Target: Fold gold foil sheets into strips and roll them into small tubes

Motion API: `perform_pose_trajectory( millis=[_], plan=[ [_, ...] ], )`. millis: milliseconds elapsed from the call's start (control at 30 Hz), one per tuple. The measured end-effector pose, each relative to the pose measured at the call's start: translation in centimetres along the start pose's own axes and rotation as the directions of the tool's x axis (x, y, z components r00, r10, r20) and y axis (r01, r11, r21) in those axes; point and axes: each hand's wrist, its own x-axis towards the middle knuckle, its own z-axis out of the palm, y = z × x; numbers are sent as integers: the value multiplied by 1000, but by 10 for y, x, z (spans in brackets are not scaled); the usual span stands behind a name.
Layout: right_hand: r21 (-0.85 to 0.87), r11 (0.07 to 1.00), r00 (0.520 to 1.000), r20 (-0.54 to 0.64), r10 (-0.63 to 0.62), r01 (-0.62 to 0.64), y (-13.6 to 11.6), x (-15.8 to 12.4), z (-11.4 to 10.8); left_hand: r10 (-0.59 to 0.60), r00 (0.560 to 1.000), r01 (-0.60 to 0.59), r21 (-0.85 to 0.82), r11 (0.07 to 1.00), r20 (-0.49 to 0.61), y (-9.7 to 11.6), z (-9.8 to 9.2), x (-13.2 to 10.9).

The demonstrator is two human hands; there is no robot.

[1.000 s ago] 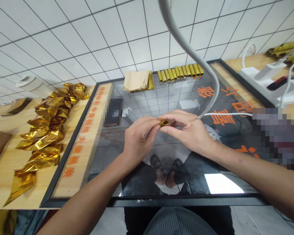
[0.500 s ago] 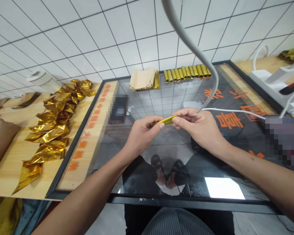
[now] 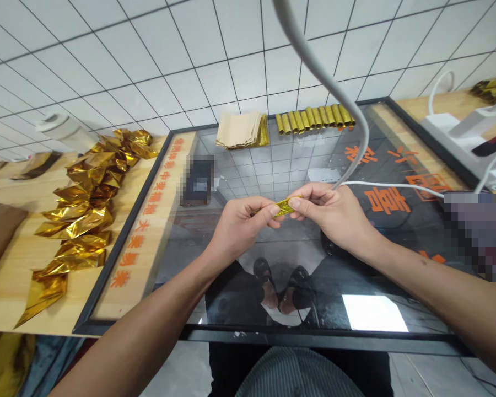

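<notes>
Between my two hands, above the glass-topped table, is a small rolled piece of gold paper (image 3: 284, 208). My left hand (image 3: 248, 221) pinches its left end between thumb and fingers. At the other end, my right hand (image 3: 328, 212) grips it the same way. The fingertips cover both ends of the roll. Beyond the hands, a row of gold paper rolls (image 3: 314, 119) lies near the table's back edge. To the left of that row sits a stack of paper sheets (image 3: 238, 130), tan on top with gold showing at the side.
Folded gold foil pieces (image 3: 85, 204) spread over the wooden surface at left, near another person's arm (image 3: 2, 237). A phone (image 3: 197, 182) lies on the glass. A grey flexible stem (image 3: 334, 77) arches down close to my right hand. A white power strip (image 3: 458, 140) stands at right.
The gold roll has turned slightly in my fingers, showing more of its patterned face. Both hands stay in nearly the same place, and the view has shifted a little.
</notes>
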Motion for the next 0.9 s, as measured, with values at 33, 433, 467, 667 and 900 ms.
perform_pose_trajectory(
  millis=[33, 433, 467, 667, 900],
  plan=[
    [1, 1000, 1000, 5, 10, -10, -1, 0, 0, 0, 1000, 0, -17, 1000, 2, 1, 0, -1],
    [8, 1000, 996, 83, 16, -17, -2, 1, 1, -40, 999, 40, -11, 999, 36, 9, 4, -2],
    [20, 999, 998, 62, 25, -26, -1, 2, -1, -64, 996, 67, -53, 996, 57, 7, 3, -1],
    [65, 994, 996, 16, 88, -89, 4, 4, -7, -119, 989, 135, -196, 971, 88, -2, -3, 2],
    [111, 986, 992, 36, 118, -121, 9, 8, -8, -126, 989, 138, -184, 973, 78, -4, -2, 2]
  ],
)
